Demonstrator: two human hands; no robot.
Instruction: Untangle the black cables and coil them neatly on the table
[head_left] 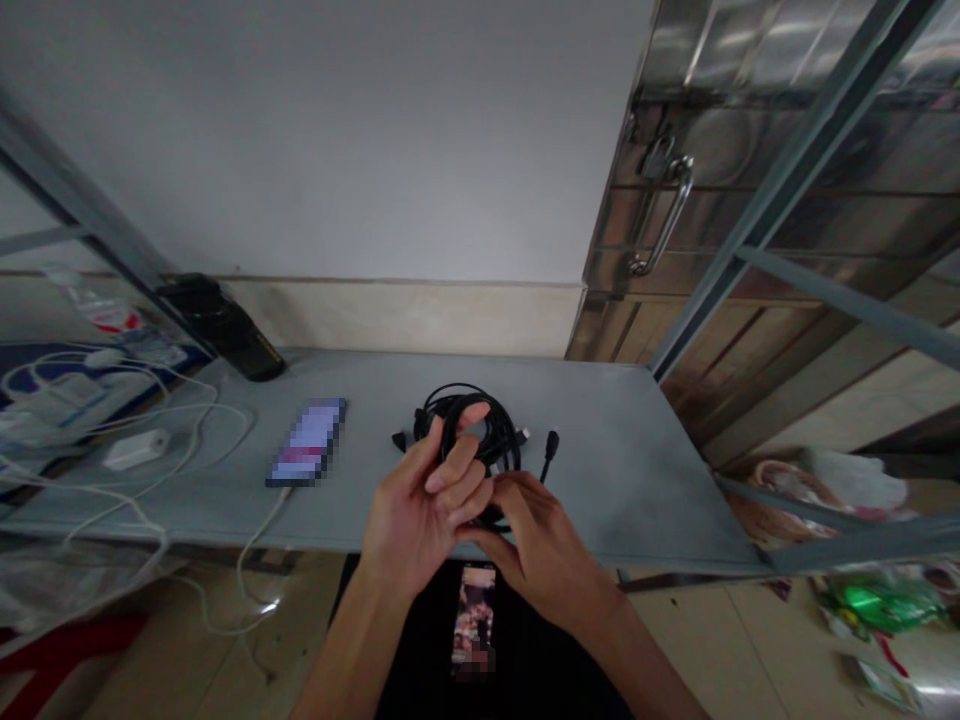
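A black cable is looped into a loose coil over the middle of the grey tabletop. Its dark plug ends stick out to the right, and another dark connector shows on the left. My left hand is turned palm up, with its fingers curled round part of the coil. Beside it, my right hand pinches the near side of the cable between thumb and fingers. The fingers hide some of the loops. Below the hands, a lit phone rests on dark clothing over the lap.
On the grey table, a phone with a white cable lies to the left. Behind it leans a black bottle. White cords and a white charger crowd the left end. A metal frame post rises at right.
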